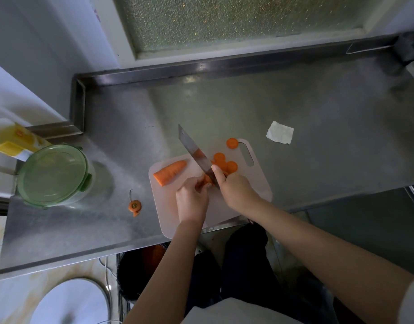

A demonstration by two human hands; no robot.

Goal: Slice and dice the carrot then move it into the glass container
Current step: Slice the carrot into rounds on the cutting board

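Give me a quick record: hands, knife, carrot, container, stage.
left hand: holds carrot piece on board
right hand: grips knife, blade on that piece
slices: several right of blade, one at board's far corner
carrot tip: uncut, on board left of blade
carrot top: on counter, off board
container: far left, lid on
stage: slicing; no diced bits visible

Stainless steel counter (318, 101): raised rim along its back and left edges. White paper scrap (280, 132) lies on its right part. Yellow carton (18, 140) sits at the far left. Frosted window (236, 19) stands behind the counter. Blurred white round object (70, 300) sits below, at lower left.
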